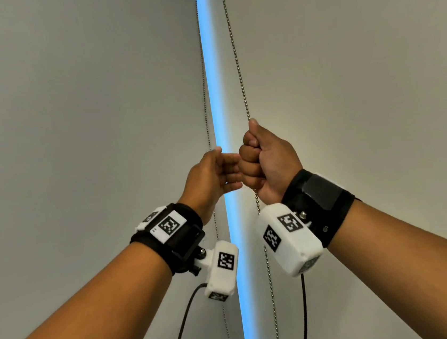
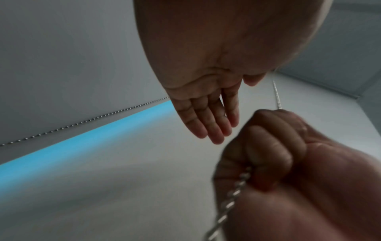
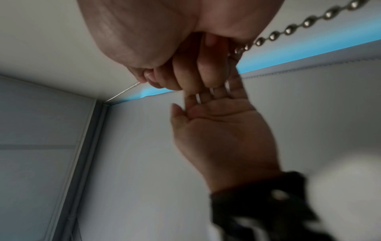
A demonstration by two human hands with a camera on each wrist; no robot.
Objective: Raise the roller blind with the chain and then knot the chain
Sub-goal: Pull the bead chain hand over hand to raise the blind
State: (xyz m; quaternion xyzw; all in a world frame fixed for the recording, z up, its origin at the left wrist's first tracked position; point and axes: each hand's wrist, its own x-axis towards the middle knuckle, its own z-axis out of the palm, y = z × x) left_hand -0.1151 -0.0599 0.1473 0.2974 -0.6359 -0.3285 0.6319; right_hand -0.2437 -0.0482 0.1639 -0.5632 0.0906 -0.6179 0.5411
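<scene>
Two grey roller blinds (image 1: 70, 103) hang side by side, with a bright blue gap (image 1: 214, 86) between them. A metal bead chain hangs in two strands. My right hand (image 1: 266, 161) is a fist gripping the right strand (image 1: 236, 56), which enters at the thumb and leaves below the wrist. The left wrist view shows that fist (image 2: 268, 154) with the chain (image 2: 233, 195) coming out of it. My left hand (image 1: 212, 179) is open beside the fist, fingers straight (image 2: 206, 127), holding nothing. The left strand (image 1: 203, 88) passes behind it; whether they touch is unclear.
The right blind (image 1: 343, 58) fills the right side. A grey frame corner (image 3: 97, 130) shows in the right wrist view. Black cables (image 1: 184, 321) hang from both wrist cameras, near the lower chain strands.
</scene>
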